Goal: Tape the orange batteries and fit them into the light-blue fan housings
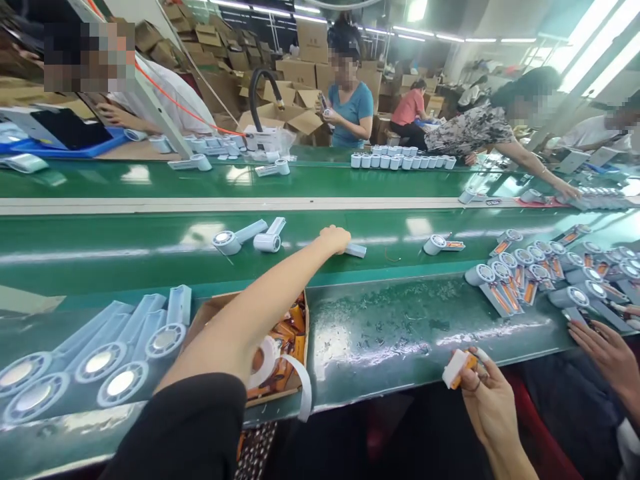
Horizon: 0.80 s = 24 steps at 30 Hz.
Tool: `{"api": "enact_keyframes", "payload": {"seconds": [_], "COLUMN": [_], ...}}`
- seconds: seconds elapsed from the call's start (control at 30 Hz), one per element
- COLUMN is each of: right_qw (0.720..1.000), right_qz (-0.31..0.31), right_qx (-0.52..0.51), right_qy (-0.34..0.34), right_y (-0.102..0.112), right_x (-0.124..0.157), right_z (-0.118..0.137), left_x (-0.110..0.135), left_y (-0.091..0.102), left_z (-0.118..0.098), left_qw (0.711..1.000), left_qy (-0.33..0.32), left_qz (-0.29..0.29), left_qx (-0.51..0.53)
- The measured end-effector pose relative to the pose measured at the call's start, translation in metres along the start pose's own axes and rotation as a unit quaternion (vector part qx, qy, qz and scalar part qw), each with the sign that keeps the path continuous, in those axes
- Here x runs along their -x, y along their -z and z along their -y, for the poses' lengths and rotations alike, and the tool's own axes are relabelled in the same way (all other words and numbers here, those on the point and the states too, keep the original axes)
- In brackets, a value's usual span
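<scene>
My left hand (336, 240) reaches far over the green belt, its fingers closed over the round end of a pale blue handheld fan housing (356, 251). Only the handle end shows past the hand. Close to the front edge, my right hand (487, 393) pinches an orange battery (471, 364) with a white pad (454, 368) on its face. Under my left forearm stands a cardboard box (307, 333) of orange batteries (298, 320). A roll of white tape (267, 360) lies on top of them, its loose end hanging over the box's rim.
Several fan housings (120, 380) lie at the left. More, with orange batteries in their handles (505, 293), crowd the right, near another person's hand (607, 353). A few sit on the belt (390, 230). Co-workers (350, 107) work across the line, before stacked cartons (300, 73).
</scene>
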State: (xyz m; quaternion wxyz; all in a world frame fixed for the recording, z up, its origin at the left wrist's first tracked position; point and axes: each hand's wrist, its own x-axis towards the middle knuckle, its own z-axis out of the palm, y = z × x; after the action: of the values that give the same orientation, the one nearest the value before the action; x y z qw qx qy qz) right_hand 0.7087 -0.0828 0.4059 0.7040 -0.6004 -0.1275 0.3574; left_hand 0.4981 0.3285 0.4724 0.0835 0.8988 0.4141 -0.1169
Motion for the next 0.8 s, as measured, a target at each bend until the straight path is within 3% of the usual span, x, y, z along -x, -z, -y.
{"api": "enact_keyframes", "payload": {"seconds": [0.1, 0.23, 0.33, 0.4, 0.5, 0.67, 0.8], "right_qw": [0.998, 0.972, 0.919, 0.846, 0.739, 0.645, 0.565], "right_qz": [0.034, 0.103, 0.215, 0.273, 0.31, 0.319, 0.323], "right_qx": [0.028, 0.112, 0.206, 0.348, 0.509, 0.627, 0.708], "right_qy": [0.04, 0.178, 0.258, 0.297, 0.314, 0.3, 0.273], "right_y": [-0.029, -0.123, -0.202, -0.238, -0.262, -0.268, -0.291], "right_x": [-0.024, -0.071, -0.103, -0.117, -0.126, -0.122, -0.116], "right_z": [0.02, 0.038, 0.034, 0.027, 0.017, 0.017, 0.021], "left_x": [0.009, 0.02, 0.021, 0.019, 0.017, 0.013, 0.013], "left_y": [-0.003, 0.005, 0.012, 0.015, 0.014, 0.011, 0.009], "left_z": [0.008, 0.014, 0.016, 0.015, 0.012, 0.01, 0.007], "left_qw": [0.999, 0.996, 0.995, 0.995, 0.996, 0.997, 0.997], "left_qy": [-0.011, -0.059, -0.077, -0.078, -0.068, -0.055, -0.045], "left_qz": [0.041, 0.07, 0.068, 0.062, 0.053, 0.034, 0.005], "left_qx": [-0.011, 0.003, 0.013, 0.018, 0.026, 0.051, 0.065]}}
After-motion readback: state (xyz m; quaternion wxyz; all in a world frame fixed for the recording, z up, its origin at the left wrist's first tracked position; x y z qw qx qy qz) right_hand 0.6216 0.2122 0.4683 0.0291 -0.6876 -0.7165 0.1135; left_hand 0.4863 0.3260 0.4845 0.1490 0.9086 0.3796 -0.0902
